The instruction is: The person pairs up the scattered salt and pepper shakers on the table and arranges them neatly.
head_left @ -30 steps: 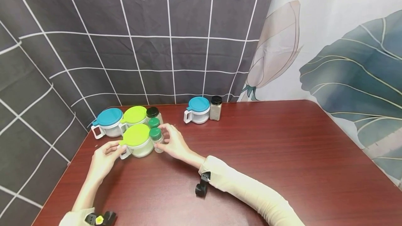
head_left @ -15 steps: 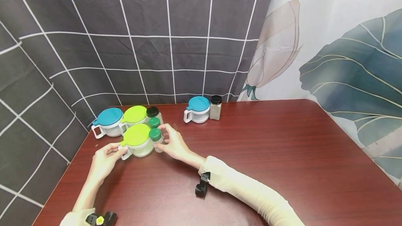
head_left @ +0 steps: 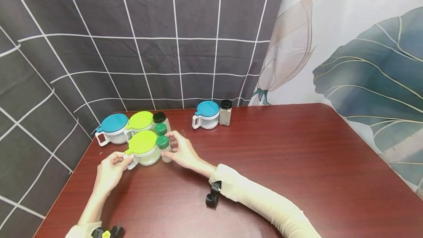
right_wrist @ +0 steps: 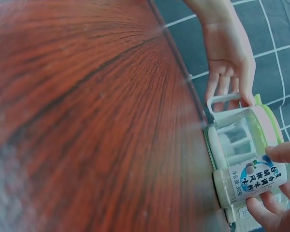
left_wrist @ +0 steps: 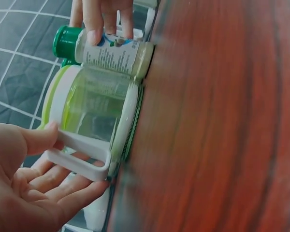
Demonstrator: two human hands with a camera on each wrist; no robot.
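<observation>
At the table's left, my left hand (head_left: 110,170) pinches the white handle of a clear seasoning jar (head_left: 147,157) with a lime-green lid; in the left wrist view the thumb (left_wrist: 41,137) presses on the handle's upper end. Beside the jar, my right hand (head_left: 185,151) holds a small spice bottle (head_left: 165,152) with a green cap between thumb and fingers. The bottle's printed label (right_wrist: 258,179) faces the right wrist camera. Bottle and jar stand upright, side by side. Behind them are another green-capped bottle (head_left: 161,129) and a second lime-lidded jar (head_left: 140,120).
A blue-lidded jar (head_left: 114,124) stands at the back left, and a black-capped bottle (head_left: 160,117) is at that group's back right. Farther right are another blue-lidded jar (head_left: 208,115) and a black-capped bottle (head_left: 226,113). Gridded cloth (head_left: 198,58) hangs behind the table (head_left: 264,164).
The head view has shifted slightly. The held jar's handle has come very slightly nearer, and the held bottle sits a touch lower in view. Both hands keep their holds.
</observation>
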